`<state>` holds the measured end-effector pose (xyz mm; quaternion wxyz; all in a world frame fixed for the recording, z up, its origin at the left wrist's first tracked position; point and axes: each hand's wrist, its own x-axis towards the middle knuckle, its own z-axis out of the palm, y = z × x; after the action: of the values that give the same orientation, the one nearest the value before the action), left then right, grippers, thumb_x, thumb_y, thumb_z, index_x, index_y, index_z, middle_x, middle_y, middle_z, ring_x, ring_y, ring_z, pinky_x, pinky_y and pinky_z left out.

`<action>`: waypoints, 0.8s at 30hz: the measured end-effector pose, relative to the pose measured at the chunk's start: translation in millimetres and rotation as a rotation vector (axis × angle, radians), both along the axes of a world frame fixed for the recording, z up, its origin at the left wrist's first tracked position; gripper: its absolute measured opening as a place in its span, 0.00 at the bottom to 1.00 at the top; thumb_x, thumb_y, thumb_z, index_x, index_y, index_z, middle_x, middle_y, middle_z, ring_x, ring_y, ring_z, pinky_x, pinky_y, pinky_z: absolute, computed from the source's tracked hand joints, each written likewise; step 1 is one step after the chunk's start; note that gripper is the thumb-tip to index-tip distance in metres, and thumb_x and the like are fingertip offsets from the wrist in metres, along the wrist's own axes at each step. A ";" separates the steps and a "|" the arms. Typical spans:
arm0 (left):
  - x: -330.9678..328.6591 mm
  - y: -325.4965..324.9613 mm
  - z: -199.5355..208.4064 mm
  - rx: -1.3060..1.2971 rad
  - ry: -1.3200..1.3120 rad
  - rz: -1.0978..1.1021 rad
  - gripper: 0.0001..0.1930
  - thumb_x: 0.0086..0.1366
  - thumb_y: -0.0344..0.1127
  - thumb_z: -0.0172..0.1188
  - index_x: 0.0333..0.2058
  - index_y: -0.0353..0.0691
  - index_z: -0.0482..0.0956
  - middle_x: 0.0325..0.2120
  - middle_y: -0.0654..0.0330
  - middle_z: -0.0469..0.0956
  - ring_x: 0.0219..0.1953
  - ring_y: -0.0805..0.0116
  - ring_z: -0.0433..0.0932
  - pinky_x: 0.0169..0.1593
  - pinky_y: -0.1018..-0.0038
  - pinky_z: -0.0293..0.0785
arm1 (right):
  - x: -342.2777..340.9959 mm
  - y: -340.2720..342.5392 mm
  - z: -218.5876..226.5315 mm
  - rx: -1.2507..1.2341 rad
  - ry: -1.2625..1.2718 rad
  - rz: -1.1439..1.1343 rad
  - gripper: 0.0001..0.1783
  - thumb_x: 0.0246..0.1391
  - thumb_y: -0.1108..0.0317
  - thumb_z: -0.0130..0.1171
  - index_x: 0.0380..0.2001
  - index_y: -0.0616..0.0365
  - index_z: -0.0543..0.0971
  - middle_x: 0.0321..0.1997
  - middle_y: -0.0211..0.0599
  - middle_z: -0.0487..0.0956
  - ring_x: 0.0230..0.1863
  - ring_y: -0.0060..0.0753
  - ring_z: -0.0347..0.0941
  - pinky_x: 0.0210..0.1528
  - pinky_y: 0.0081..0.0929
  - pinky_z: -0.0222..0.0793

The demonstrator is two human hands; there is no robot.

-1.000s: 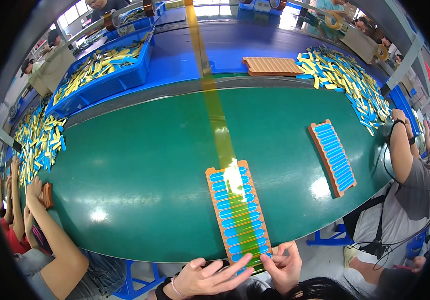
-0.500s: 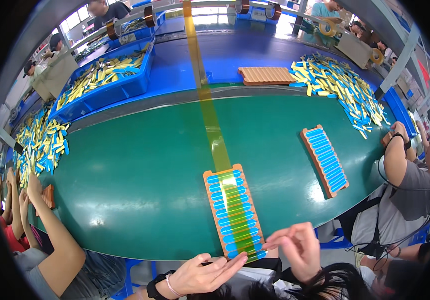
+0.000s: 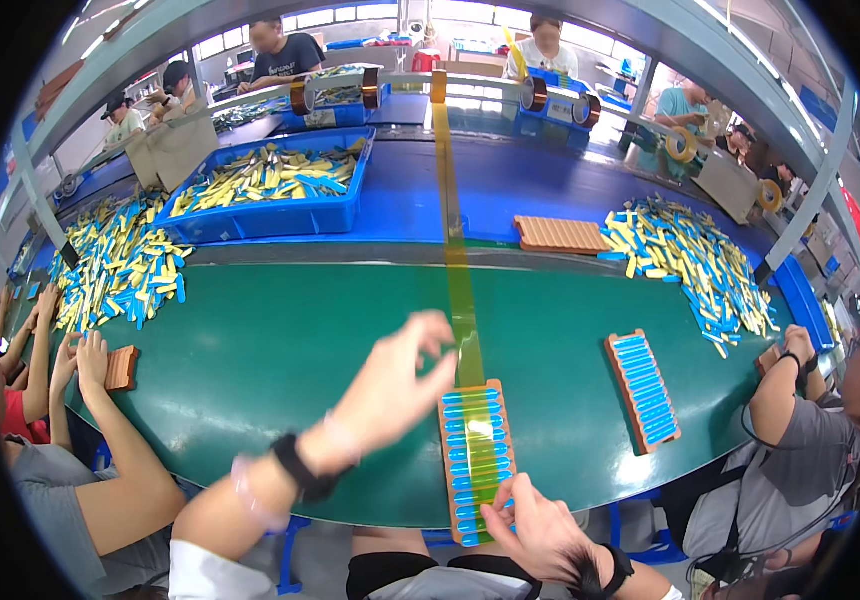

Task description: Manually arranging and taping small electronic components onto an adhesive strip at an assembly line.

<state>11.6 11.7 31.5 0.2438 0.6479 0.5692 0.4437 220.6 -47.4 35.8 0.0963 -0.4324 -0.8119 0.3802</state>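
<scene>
In front of me lies an orange-brown ridged tray [image 3: 447,450] holding a row of blue strips [image 3: 464,468]. A band of yellow see-through tape [image 3: 462,310] runs from the overhead bar down over the tray's middle. My left hand [image 3: 390,380], slightly blurred, hovers beside the tape just above the tray's far end, thumb and forefinger apart, nothing visible between them. My right hand [image 3: 540,525] is at the tray's near right corner, its curled fingertips against the tape and strips there; what they pinch, if anything, is hidden.
A second filled tray [image 3: 643,392] lies to the right; an upturned one [image 3: 560,235] is farther back. Piles of yellow and blue strips lie left [image 3: 125,265] and right [image 3: 695,265]. A blue bin [image 3: 280,215] stands at the back left. Co-workers sit on both sides.
My left hand has moved from the tray's near end up toward its far end by the tape. My right hand has come down onto the near right corner. The view has tilted upward.
</scene>
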 end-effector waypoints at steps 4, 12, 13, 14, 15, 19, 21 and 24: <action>-19.1 82.6 -9.5 -0.381 -0.535 0.202 0.20 0.57 0.36 0.53 0.44 0.28 0.65 0.38 0.54 0.74 0.38 0.65 0.73 0.42 0.74 0.70 | -4.1 -2.1 4.5 -0.023 -0.040 0.060 0.14 0.50 0.68 0.52 0.31 0.63 0.59 0.26 0.50 0.72 0.26 0.42 0.75 0.25 0.34 0.70; -13.9 106.0 -34.7 -0.266 -0.670 -0.059 0.11 0.60 0.32 0.50 0.36 0.30 0.72 0.34 0.55 0.76 0.37 0.72 0.74 0.42 0.78 0.70 | -20.0 10.9 9.5 0.049 -0.072 0.079 0.15 0.50 0.66 0.47 0.33 0.65 0.58 0.30 0.55 0.67 0.22 0.58 0.69 0.25 0.43 0.68; -13.0 104.6 -36.9 -0.201 -0.608 -0.019 0.10 0.59 0.31 0.50 0.35 0.30 0.73 0.32 0.56 0.76 0.36 0.75 0.74 0.41 0.81 0.69 | -23.1 17.8 11.1 0.044 -0.073 0.084 0.15 0.50 0.66 0.47 0.33 0.65 0.58 0.30 0.55 0.67 0.22 0.58 0.69 0.25 0.43 0.68; -13.4 102.8 -38.6 -0.204 -0.610 -0.012 0.10 0.59 0.31 0.50 0.35 0.30 0.73 0.32 0.56 0.76 0.36 0.75 0.74 0.41 0.81 0.69 | -26.5 25.5 10.8 0.045 -0.080 0.097 0.15 0.50 0.66 0.47 0.33 0.66 0.58 0.30 0.56 0.66 0.23 0.59 0.69 0.25 0.43 0.68; -14.5 100.6 -40.2 -0.191 -0.550 0.011 0.10 0.59 0.31 0.50 0.35 0.30 0.73 0.32 0.56 0.77 0.36 0.76 0.74 0.41 0.81 0.69 | -30.9 33.6 10.0 0.047 -0.086 0.111 0.15 0.49 0.67 0.47 0.34 0.67 0.57 0.31 0.57 0.65 0.24 0.60 0.68 0.26 0.44 0.69; -8.4 98.6 -44.8 -0.162 -0.461 0.035 0.10 0.59 0.31 0.50 0.35 0.28 0.72 0.31 0.57 0.77 0.36 0.78 0.73 0.40 0.83 0.68 | -54.8 78.1 -1.2 0.340 0.010 0.120 0.18 0.47 0.68 0.48 0.34 0.71 0.57 0.31 0.60 0.63 0.25 0.61 0.67 0.25 0.43 0.69; -2.8 97.6 -48.7 -0.132 -0.472 0.005 0.10 0.60 0.30 0.50 0.35 0.28 0.72 0.31 0.57 0.77 0.36 0.78 0.73 0.39 0.83 0.69 | -67.2 103.1 -5.4 0.452 0.022 0.098 0.19 0.46 0.70 0.48 0.35 0.72 0.56 0.32 0.61 0.62 0.25 0.61 0.67 0.24 0.43 0.68; -15.9 96.2 -58.7 -0.163 -0.492 0.022 0.10 0.59 0.30 0.50 0.35 0.29 0.73 0.32 0.56 0.77 0.36 0.77 0.73 0.39 0.83 0.69 | -83.4 121.8 -5.0 0.411 0.036 0.092 0.18 0.44 0.72 0.49 0.35 0.70 0.57 0.34 0.60 0.62 0.27 0.61 0.67 0.27 0.45 0.67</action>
<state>-4.3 107.9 -27.2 0.4214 0.4925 0.5334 0.5434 137.2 74.4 30.8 0.1794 -0.3592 -0.8894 0.2183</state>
